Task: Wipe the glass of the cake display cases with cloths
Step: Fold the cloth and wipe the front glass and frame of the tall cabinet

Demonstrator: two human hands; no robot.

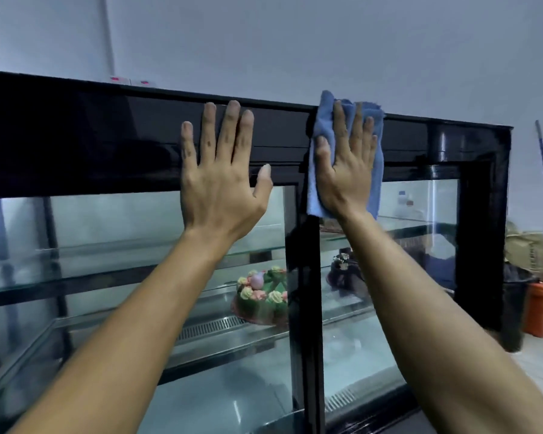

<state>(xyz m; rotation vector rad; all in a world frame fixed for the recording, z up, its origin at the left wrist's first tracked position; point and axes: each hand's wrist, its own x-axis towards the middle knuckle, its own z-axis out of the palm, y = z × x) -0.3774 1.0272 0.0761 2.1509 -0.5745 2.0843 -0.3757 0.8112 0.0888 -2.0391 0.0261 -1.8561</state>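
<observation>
A: Blue cloth (318, 126) is up on the black top frame (76, 136) of the cake display case (483, 214), flattened under the right hand (347, 170). Fingers straight and spread, pressing, not gripping. Cloth edges stick out above the fingertips, left of the thumb and below the palm heel

B: Left hand (220, 180)?

A: Bare, no cloth. Fingers straight, slightly apart, flat on the same black band, thumb out toward the cloth. Looks like bracing only

B: Progress on the glass?

A: Early, I'd say. Cloth covers mostly frame w/ just its lower edge over the right glass door (420, 208). Glass panes sit below both sets of fingertips, approx from wrist level down. Left glass door (123, 220) has hazy glare; can't tell smears from reflections, so can't call any pane done

B: What's left?

A: Probably both doors top to bottom, plus the centre black post (308, 308) between them. Decorated green cake (262, 296) and a dark cake (345, 274) are inside on shelves, behind glass, well below the fingers
</observation>
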